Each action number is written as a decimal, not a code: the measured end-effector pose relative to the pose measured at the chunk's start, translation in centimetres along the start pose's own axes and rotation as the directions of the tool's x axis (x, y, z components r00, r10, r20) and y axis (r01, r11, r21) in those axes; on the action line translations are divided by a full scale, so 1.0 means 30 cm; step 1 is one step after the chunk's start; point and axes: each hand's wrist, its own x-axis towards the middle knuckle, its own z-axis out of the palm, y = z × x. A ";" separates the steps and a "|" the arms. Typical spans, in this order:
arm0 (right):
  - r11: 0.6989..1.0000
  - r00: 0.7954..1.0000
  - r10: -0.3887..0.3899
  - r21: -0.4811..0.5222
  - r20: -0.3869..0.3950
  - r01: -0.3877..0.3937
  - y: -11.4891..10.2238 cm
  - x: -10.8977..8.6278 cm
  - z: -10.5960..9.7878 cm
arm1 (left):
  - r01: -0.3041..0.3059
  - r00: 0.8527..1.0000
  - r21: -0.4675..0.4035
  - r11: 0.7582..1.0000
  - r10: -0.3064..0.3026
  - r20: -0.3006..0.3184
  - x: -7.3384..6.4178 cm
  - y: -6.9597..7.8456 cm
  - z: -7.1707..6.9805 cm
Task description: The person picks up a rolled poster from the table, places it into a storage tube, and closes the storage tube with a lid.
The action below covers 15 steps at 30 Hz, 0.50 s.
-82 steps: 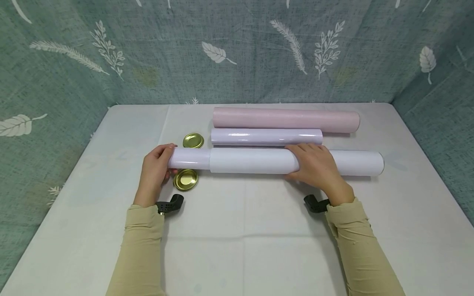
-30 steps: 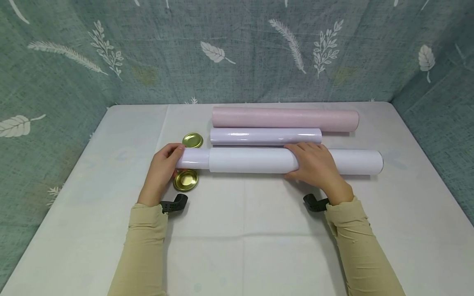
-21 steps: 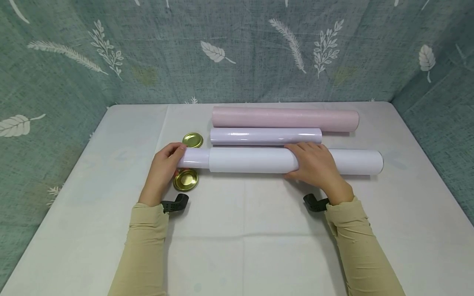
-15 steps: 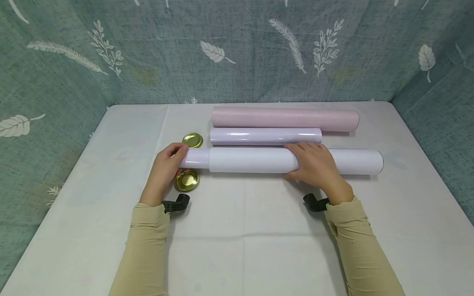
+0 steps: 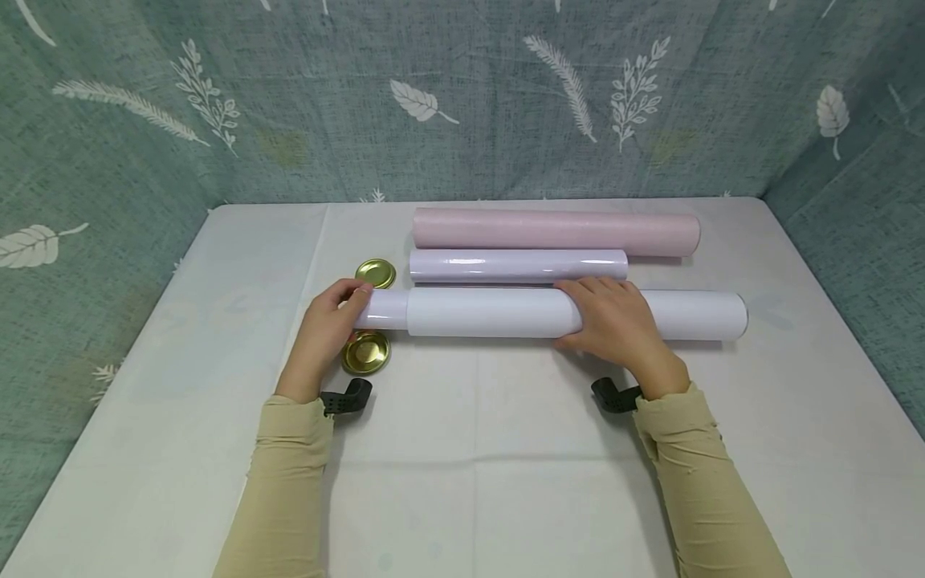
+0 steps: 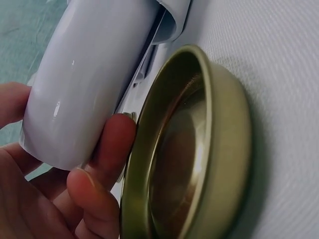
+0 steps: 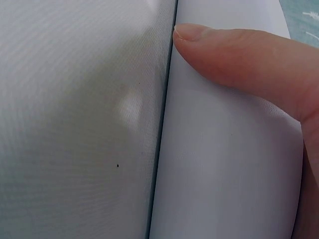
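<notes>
Toward the far edge of the tabletop point(image 5: 470, 506), the left hand point(image 5: 323, 329) is gripping a lilac roll point(image 5: 388, 309), the right hand point(image 5: 610, 325) clasping the surrounding white roll point(image 5: 491, 313), apparently steadying it.

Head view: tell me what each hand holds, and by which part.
The left hand grips the narrow lilac tube by its end jutting from the white tube; the right hand holds the white tube near its middle.

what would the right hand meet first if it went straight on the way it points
Probably the lilac tube, between the pink tube and the white tube the right hand grips; any gap to it is hard to judge.
</notes>
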 end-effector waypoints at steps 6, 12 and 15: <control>1.000 1.000 0.002 -0.001 0.003 -0.002 -0.001 0.000 0.000 | -0.020 1.000 0.049 0.999 0.020 0.008 0.002 0.002 0.002; 1.000 1.000 0.003 -0.003 0.003 -0.003 0.000 -0.002 0.001 | -0.040 0.999 0.085 0.996 0.038 0.019 0.002 0.004 0.004; 1.000 1.000 0.002 -0.001 0.003 -0.002 0.000 -0.001 0.001 | -0.040 0.999 0.099 0.994 0.037 0.033 0.003 0.006 0.003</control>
